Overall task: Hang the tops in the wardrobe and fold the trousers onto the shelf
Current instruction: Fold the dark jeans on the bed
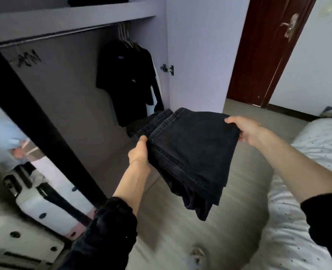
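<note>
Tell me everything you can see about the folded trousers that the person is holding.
The folded trousers are black, faded denim with visible stitched seams. They are folded into a thick, roughly square stack, held nearly flat in the air before the open wardrobe; loose layers sag at the near lower corner. The left hand grips the left edge, the right hand pinches the far right corner. Nothing else touches them.

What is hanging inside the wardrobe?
Dark tops hang on hangers at the right end of the rail, something pale behind them. Spare hangers sit at the left. Folded dark trousers lie below; the held trousers hide part.
</note>
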